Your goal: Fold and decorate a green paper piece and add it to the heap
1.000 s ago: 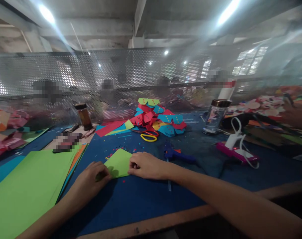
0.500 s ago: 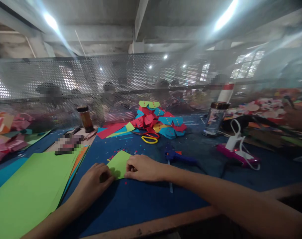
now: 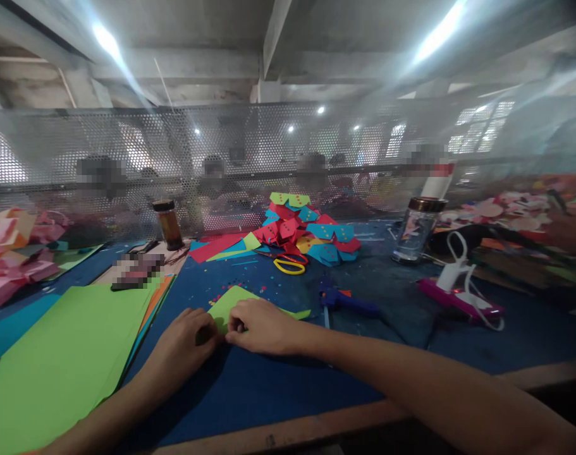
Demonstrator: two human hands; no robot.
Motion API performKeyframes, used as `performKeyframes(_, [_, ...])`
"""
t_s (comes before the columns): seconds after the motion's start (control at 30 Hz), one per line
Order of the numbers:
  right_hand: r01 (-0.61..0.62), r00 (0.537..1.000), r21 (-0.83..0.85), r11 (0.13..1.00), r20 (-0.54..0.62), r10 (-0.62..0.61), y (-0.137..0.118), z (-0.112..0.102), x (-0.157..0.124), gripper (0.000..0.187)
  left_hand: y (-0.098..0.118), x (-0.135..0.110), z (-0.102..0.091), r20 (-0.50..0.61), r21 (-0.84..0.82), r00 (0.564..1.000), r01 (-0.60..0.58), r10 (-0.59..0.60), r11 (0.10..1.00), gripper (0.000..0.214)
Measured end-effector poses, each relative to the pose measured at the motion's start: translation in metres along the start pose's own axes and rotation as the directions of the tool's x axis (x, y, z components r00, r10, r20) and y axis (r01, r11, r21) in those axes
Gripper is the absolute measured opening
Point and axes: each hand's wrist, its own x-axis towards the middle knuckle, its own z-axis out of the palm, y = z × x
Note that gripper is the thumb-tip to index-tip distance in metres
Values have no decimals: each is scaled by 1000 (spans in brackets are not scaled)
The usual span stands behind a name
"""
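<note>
A small green paper piece [image 3: 231,299] lies on the blue table mat [image 3: 288,379] in front of me. My left hand [image 3: 183,344] pinches its near left edge, fingers curled closed. My right hand [image 3: 259,325] presses down on the paper beside the left hand, fingers bent and closed on it. A thin green corner of the paper sticks out to the right of my right hand. The two hands almost touch.
A stack of large green and orange sheets [image 3: 64,354] lies at left. Yellow-handled scissors [image 3: 290,264], a pile of red and blue cut paper shapes [image 3: 306,234], a blue glue gun [image 3: 344,302], two jars [image 3: 416,229] and a perforated metal screen [image 3: 269,151] stand beyond.
My right hand has slid left over the green paper toward my left hand, folding the paper so that less of it shows and a corner pokes out at right.
</note>
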Motion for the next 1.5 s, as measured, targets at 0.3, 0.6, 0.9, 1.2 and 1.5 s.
performKeyframes(0.3, [-1,1000,-10,1000,-28,1,1,3,-1,13,2,-2,-2,18,-16,1000,16,-16,1000,18])
performKeyframes(0.6, [-19,996,-2,1000,-90,19,6,13,0,10,4,-2,-4,0,-5,1000,2,-2,1000,17])
performKeyframes(0.9, [-26,995,-8,1000,-94,25,6,14,1,10,1,-2,-1,-6,12,1000,-13,13,1000,16])
performKeyframes(1.2, [-31,993,-33,999,-112,27,1,13,0,7,-1,-1,-2,9,46,1000,-5,5,999,16])
performKeyframes(1.5, [-17,995,-9,1000,-100,16,4,15,2,9,-10,-5,-7,39,64,999,30,-32,998,11])
